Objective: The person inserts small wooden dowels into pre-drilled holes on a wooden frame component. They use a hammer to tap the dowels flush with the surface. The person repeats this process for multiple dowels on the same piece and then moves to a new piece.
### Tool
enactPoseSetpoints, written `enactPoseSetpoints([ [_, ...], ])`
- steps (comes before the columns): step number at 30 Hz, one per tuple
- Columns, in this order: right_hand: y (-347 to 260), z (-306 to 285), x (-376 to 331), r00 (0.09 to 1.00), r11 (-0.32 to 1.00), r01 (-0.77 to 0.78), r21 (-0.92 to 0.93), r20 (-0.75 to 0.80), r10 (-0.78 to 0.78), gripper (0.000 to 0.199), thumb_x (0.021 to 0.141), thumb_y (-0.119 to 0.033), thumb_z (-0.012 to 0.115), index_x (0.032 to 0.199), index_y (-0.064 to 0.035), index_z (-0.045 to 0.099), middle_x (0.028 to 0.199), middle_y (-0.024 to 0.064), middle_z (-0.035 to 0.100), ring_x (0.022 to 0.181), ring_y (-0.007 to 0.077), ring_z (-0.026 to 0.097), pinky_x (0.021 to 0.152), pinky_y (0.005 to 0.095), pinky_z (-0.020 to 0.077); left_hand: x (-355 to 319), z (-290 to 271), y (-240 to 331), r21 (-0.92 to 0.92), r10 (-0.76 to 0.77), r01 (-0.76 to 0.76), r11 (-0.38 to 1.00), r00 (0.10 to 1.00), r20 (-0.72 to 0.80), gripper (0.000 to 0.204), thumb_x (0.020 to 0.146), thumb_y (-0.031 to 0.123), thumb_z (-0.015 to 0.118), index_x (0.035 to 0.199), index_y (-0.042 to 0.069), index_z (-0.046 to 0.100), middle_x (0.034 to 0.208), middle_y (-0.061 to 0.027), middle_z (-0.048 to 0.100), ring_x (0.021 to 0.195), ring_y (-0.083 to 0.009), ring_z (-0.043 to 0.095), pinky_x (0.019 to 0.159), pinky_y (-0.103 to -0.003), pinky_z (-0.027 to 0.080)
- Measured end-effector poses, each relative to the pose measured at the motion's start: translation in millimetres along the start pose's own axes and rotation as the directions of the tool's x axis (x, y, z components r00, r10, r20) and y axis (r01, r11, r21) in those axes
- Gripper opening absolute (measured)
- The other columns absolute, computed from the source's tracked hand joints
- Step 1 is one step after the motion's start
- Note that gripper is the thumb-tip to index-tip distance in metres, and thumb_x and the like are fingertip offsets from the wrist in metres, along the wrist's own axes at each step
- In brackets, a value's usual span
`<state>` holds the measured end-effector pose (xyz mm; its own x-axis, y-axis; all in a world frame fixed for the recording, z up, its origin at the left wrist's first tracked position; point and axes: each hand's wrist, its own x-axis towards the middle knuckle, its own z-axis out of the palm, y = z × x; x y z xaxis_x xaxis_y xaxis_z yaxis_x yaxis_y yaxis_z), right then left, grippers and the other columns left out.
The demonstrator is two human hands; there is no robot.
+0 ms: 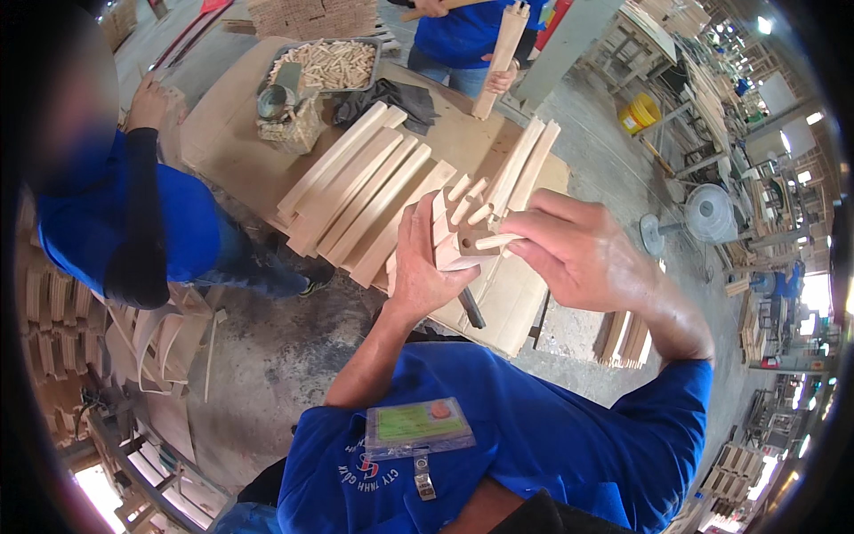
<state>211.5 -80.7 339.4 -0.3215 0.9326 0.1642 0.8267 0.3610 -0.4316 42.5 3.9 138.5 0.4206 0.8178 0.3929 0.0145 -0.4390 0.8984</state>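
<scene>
My left hand [414, 271] is wrapped round the ends of several pale wooden pieces [455, 255] above the table's near edge. Short wooden dowels [463, 210] stick out of these ends, and a dark round hole shows in the nearest one. Between thumb and fingertips, my right hand [583, 249] pinches another dowel [495, 240], its tip close beside that hole. Whether the tip touches the wood I cannot tell. Below my left hand a dark handle-like bar [471, 308] juts past the pieces; its other end is hidden.
Curved wooden slats [360, 182] lie in a row on the cardboard-covered table [233, 111]. Behind them are a tray of dowels [329, 64], a bagged container [289, 120] and black plastic [391, 100]. One co-worker [178, 218] stands left; another [463, 40] holds wood across the table.
</scene>
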Motion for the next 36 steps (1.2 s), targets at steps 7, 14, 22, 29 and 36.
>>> enactPoseSetpoints([
  [7,-1,-4,-1,0.978,0.972,0.063,-0.225,0.208,-0.015,0.015,0.09,-0.006,0.072,0.098,-0.0026,0.06,0.096,0.0114,0.056,0.082,0.0313,0.068,0.068,0.0451,0.0572,-9,6,11,0.177,-0.013,0.006,0.984,0.999,0.037,0.106,0.062,0.013,0.09,0.154,0.002,0.038,0.13,-0.0183,0.054,0.121,-0.0405,0.055,0.103,-0.051,0.05],
  [14,5,-5,-5,0.973,0.969,0.109,-0.222,0.222,-0.059,0.019,0.085,-0.001,0.073,0.099,-0.0032,0.061,0.092,0.0119,0.055,0.08,0.0324,0.066,0.067,0.0442,0.0556,-13,12,8,0.219,0.023,-0.039,0.975,0.997,0.077,0.109,0.06,0.013,0.092,0.154,0.002,0.038,0.134,-0.0211,0.052,0.124,-0.0422,0.053,0.107,-0.052,0.048],
  [22,12,-3,-10,0.979,0.966,0.087,-0.242,0.199,-0.038,0.013,0.091,-0.001,0.07,0.101,-0.0013,0.062,0.088,0.0123,0.054,0.082,0.0336,0.064,0.068,0.045,0.0539,-9,22,4,0.222,0.002,-0.021,0.975,0.996,0.086,0.112,0.062,0.018,0.094,0.156,0.003,0.036,0.134,-0.0241,0.049,0.124,-0.0442,0.05,0.107,-0.053,0.042],
  [29,14,7,-7,0.981,0.989,-0.127,-0.081,0.138,0.137,0.009,0.096,-0.005,0.068,0.095,-0.0006,0.06,0.088,0.0159,0.063,0.08,0.0382,0.066,0.07,0.0477,0.0531,-9,28,3,0.211,0.024,-0.034,0.977,0.998,0.05,0.11,0.061,0.019,0.094,0.153,0.002,0.037,0.134,-0.0263,0.049,0.123,-0.0474,0.049,0.108,-0.055,0.041],
  [36,11,11,-1,0.972,0.976,-0.217,-0.031,0.086,0.219,0.008,0.097,-0.002,0.065,0.102,0.0038,0.064,0.084,0.0208,0.064,0.072,0.0382,0.063,0.066,0.0422,0.049,-8,34,-9,0.175,0.075,-0.065,0.983,0.996,-0.055,0.112,0.061,0.036,0.095,0.152,0.0,0.04,0.131,-0.0266,0.05,0.121,-0.0472,0.05,0.106,-0.055,0.041],
])
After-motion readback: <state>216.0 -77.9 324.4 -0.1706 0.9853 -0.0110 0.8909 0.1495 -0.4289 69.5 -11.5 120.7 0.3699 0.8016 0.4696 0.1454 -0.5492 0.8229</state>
